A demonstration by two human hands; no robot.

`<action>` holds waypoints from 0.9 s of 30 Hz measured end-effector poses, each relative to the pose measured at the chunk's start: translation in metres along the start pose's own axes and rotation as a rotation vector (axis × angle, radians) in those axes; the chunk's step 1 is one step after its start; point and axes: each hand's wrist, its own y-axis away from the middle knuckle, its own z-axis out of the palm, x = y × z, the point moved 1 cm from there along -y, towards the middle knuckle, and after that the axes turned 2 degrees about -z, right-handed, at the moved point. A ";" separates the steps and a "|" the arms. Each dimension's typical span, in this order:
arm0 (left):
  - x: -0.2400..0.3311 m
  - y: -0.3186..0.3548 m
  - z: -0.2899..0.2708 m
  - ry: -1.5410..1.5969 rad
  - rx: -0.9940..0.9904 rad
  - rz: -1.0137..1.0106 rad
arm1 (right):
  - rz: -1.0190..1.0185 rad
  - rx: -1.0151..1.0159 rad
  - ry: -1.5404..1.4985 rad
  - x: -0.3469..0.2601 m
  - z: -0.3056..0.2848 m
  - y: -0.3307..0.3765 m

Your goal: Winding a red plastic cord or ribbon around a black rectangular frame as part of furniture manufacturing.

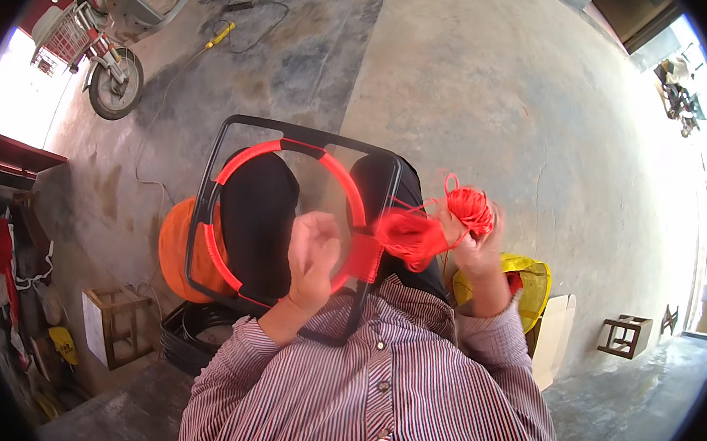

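Observation:
A black rectangular frame (pixel 318 134) with rounded corners leans over my lap. Inside it sits a ring (pixel 346 181), mostly wrapped in red cord, with black stretches left bare. Dense red wrapping (pixel 362 258) covers the joint between ring and frame on the right. My left hand (pixel 312 257) is in front of the ring's lower part, fingers loosely bent, nothing visible in them. Off the frame's right side, my right hand (pixel 476 244) grips a wound bundle of red cord (pixel 470 207). Loose, blurred loops of cord (pixel 411 237) hang between that bundle and the frame.
An orange round object (pixel 178 245) stands left of my knees, beside stacked black frames (pixel 185 341). Wooden stools (pixel 120 327) (pixel 626 335) flank me. A yellow bag (pixel 536 286) and cardboard (pixel 554 337) lie right. A motorbike (pixel 116 81) and power strip (pixel 220 36) are farther off.

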 end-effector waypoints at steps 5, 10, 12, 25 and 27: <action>-0.006 -0.013 -0.008 0.049 0.108 -0.384 | 0.195 -0.377 0.453 0.008 -0.064 0.015; -0.012 -0.015 -0.004 0.123 0.078 -0.580 | 0.121 0.301 -1.048 0.052 -0.149 0.049; -0.008 -0.017 0.000 0.151 0.036 -0.591 | 0.085 0.679 -1.009 0.080 -0.180 0.061; 0.004 -0.017 0.008 0.294 -0.260 -0.762 | 0.521 -0.275 -0.199 0.040 -0.009 0.035; 0.002 -0.017 0.009 0.344 -0.195 -0.771 | 0.586 -0.205 -0.263 0.052 -0.026 0.037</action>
